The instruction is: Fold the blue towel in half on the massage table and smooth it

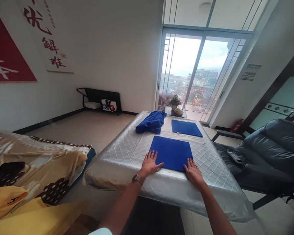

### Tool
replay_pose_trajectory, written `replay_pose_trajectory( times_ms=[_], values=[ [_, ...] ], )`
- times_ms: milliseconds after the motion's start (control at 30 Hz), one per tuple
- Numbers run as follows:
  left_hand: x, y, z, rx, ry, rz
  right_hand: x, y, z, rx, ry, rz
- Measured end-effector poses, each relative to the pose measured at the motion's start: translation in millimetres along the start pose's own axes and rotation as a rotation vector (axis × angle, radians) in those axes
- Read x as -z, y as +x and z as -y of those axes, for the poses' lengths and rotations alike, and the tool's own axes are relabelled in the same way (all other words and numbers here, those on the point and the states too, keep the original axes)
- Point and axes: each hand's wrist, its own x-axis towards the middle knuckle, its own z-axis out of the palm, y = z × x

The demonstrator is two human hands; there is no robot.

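A flat blue cloth (173, 151), folded into a neat rectangle, lies near the front of the silver-covered table (127, 163). My left hand (150, 163) rests open on its left edge, fingers spread, with a watch on the wrist. On the cloth's front right corner lies my right hand (193, 170), also open and flat. Farther back, a second flat blue cloth (187, 127) is spread as a rectangle with a small white tag at its front edge. To its left sits a crumpled blue cloth (152, 122) in a loose heap.
A dark padded armchair (271, 153) with a grey device (236, 157) on its seat stands close to the table's right side. At left is a surface with a patterned blanket (56, 163) and yellow cloth (36, 215). A potted plant (174, 101) stands beyond the table's far end.
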Motion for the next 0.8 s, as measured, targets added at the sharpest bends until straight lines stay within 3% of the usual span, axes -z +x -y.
replay_pose_trajectory(
  times_ms=[200,400,633,800],
  values=[
    [0.7,-1,-2,0.01,-0.011,0.003,11,10,-1,0.015,-0.032,0.013],
    [1.3,-1,-2,0.012,-0.013,-0.005,27,40,6,0.033,-0.024,-0.048],
    [-2.2,0,0,0.001,-0.002,0.005,8,54,3,0.007,-0.006,-0.101],
    [9.9,1,0,0.011,0.012,0.067,3,53,1,0.016,0.005,-0.109]
  ],
)
